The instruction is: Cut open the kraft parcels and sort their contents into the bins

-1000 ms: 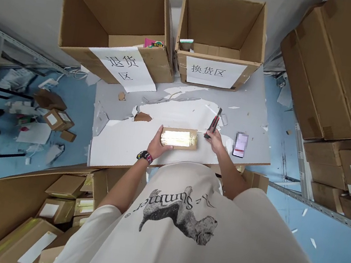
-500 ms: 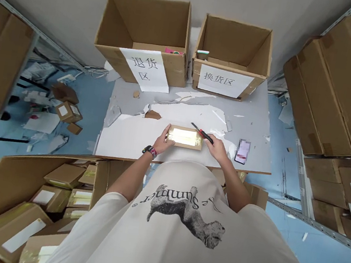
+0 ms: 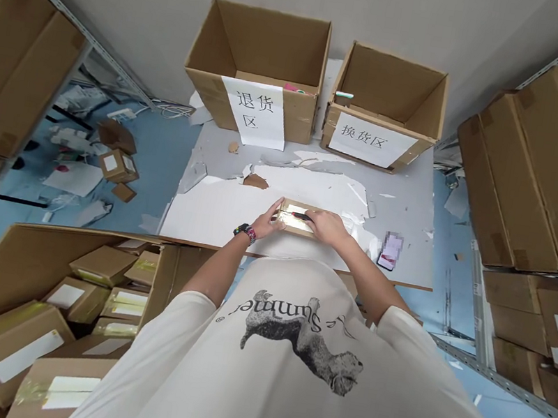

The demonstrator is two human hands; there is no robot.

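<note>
A small taped cardboard box (image 3: pixel 287 227) with a pale label lies on the white-covered table near its front edge. My left hand (image 3: pixel 267 219) grips the box's left end, fingers at the far side and thumb at the near side. In my right hand (image 3: pixel 327 227) is a box cutter (image 3: pixel 301 217) with a black and red handle, held over the top of the box. Its blade points left, along the box; whether it touches the tape I cannot tell. My right hand covers the right end of the box.
Two open cartons with paper signs, a left carton (image 3: pixel 301 117) and a right carton (image 3: pixel 330 129), stand at the table's back. A phone (image 3: pixel 390 251) lies at the right. A large carton (image 3: pixel 2 250) of parcels stands at lower left. Shelved boxes (image 3: pixel 544 173) flank the right.
My right hand has moved left with the box cutter, bringing it from the box's right end to over its top. My left hand still holds the box. The view has shifted slightly.
</note>
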